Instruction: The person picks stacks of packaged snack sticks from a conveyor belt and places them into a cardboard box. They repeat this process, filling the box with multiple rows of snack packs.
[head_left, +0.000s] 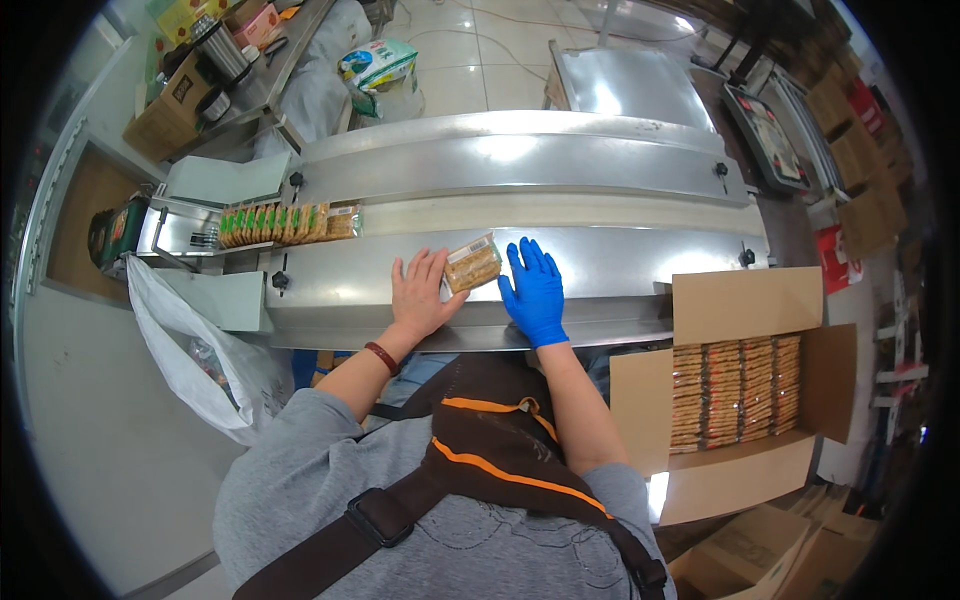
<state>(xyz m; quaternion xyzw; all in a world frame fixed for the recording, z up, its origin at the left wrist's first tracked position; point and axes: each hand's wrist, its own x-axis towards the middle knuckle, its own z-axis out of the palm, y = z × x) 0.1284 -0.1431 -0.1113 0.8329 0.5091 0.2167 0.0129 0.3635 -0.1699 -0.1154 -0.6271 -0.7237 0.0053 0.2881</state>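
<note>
A clear-wrapped packet of biscuit-like snacks (474, 264) lies tilted on the front steel cover (615, 259) of the conveyor, between my two hands. My left hand (421, 291) is bare and rests flat at the packet's left side, its thumb by the lower corner. Whether it touches the wrapper I cannot tell. On the other side, my right hand (534, 292) in a blue glove lies palm down with fingers spread a little, its thumb close to the packet's right edge. Further left, a row of similar packets (274, 225) stands on edge in the steel channel, the last one leaning flat.
An open cardboard box (746, 300) packed with rows of snacks stands at my right. A white sack (187, 360) hangs at the left end. Black knobs (280, 280) stick up from the covers. The pale conveyor belt (525, 212) runs between the steel covers.
</note>
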